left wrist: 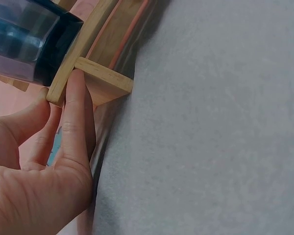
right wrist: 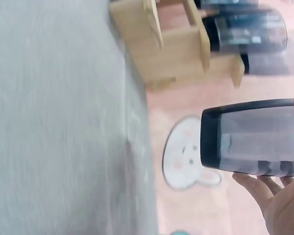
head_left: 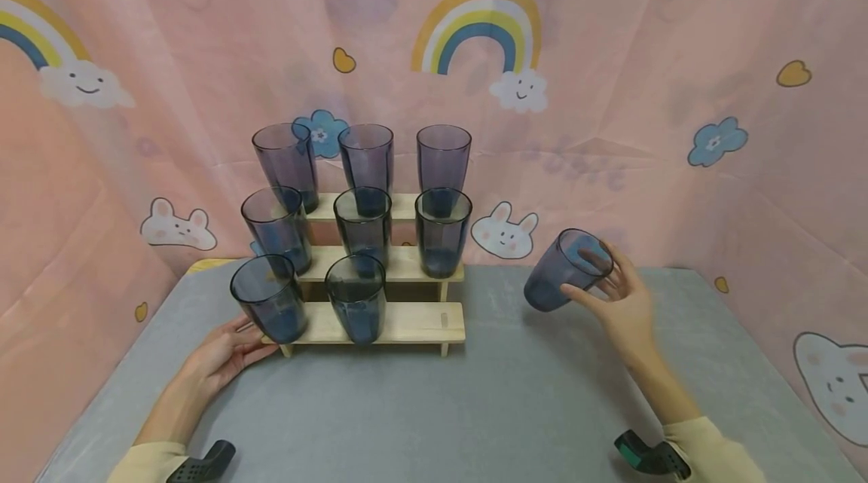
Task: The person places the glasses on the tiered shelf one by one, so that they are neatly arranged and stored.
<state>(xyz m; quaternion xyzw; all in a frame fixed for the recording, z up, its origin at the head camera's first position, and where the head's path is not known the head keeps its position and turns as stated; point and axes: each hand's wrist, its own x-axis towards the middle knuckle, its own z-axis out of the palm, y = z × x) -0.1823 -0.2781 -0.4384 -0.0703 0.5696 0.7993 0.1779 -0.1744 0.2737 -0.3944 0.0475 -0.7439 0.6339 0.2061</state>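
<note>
My right hand grips a dark tinted glass tumbler near its rim, thumb on one side and fingers on the other. The tumbler hangs tilted above the table, right of a three-step wooden rack. In the right wrist view, the tumbler points its thick base toward the rack. My left hand pinches the left end of the rack's lowest step; the left wrist view shows the thumb at the board's edge and a finger beneath. Matching tumblers stand on the rack, two on the lowest step.
Three tumblers stand on the middle step and three more on the top one. The rack rests on a grey-covered table. A pink patterned curtain hangs behind and along both sides.
</note>
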